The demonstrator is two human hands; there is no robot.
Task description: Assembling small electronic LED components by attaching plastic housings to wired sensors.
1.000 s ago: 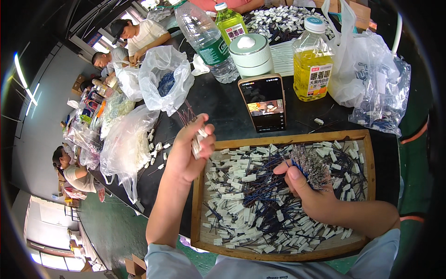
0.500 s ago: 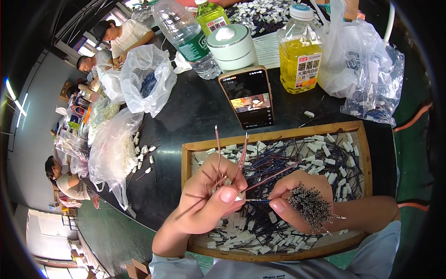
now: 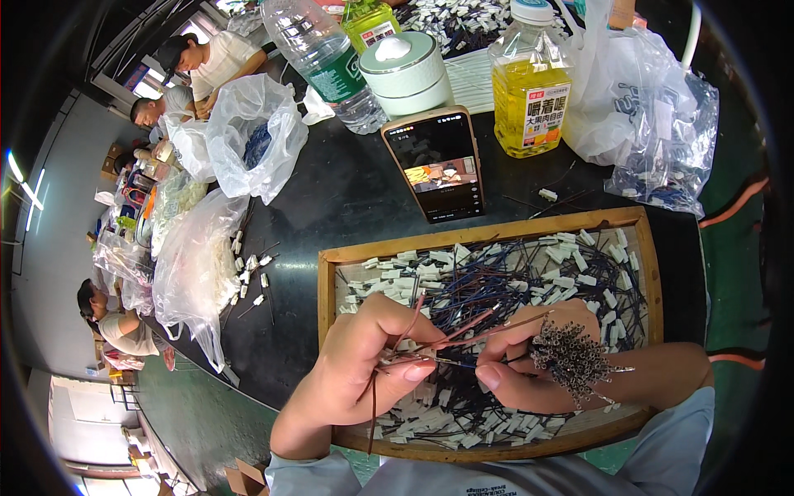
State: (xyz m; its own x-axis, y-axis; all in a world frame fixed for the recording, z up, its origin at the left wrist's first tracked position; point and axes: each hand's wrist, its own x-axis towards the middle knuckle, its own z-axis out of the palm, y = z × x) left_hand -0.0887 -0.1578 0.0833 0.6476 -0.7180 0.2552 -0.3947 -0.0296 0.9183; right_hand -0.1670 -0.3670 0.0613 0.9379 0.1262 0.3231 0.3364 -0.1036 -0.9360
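Observation:
My left hand (image 3: 351,380) is closed on several brown wires (image 3: 467,328) whose ends stick out past its thumb and forefinger. My right hand (image 3: 517,390) is closed round a thick bundle of dark wires (image 3: 571,357), their crimped metal ends facing outward. Between the two sets of fingertips runs a thin dark wire (image 3: 466,364), pinched by my right thumb and forefinger; its other end meets my left fingertips, which hide what they grip there. Beneath both hands is a shallow wooden tray (image 3: 327,285) full of dark wires with white connectors (image 3: 463,420).
Beyond the tray a phone (image 3: 434,165) leans on a pale green container (image 3: 405,74). Bottles of yellow drink (image 3: 529,107) and a large clear bottle (image 3: 327,66) stand nearby. Plastic bags (image 3: 256,140) lie left and right. Several people sit at the far left.
My left hand has turned, so its brown wires now slant rightward instead of upward. The white connector seen at its fingertips is now hidden. My right hand keeps its bundle.

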